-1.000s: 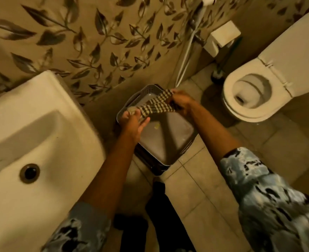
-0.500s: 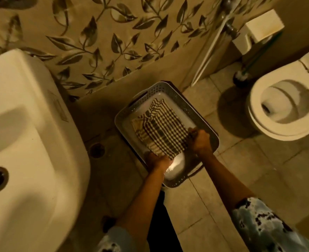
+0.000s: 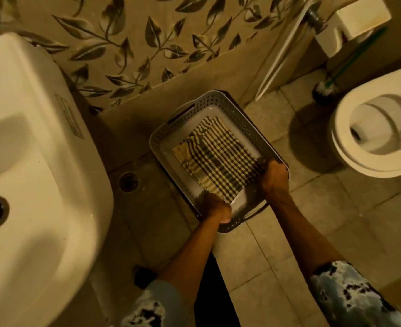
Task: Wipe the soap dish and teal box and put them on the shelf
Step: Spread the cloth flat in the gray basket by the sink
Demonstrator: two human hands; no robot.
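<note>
While our left hand [image 3: 216, 210] and right hand [image 3: 275, 177] grip the stiff, light basket's [image 3: 208, 101] near rim, a soft cloth [image 3: 214, 159] lies inside.

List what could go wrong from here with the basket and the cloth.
Both hands, left hand and right hand, grip the perforated basket at its near end only, so the far end may tip. The checkered cloth lies loose inside and could slide out. The open toilet bowl sits close on the right; a swing could hit it.
</note>
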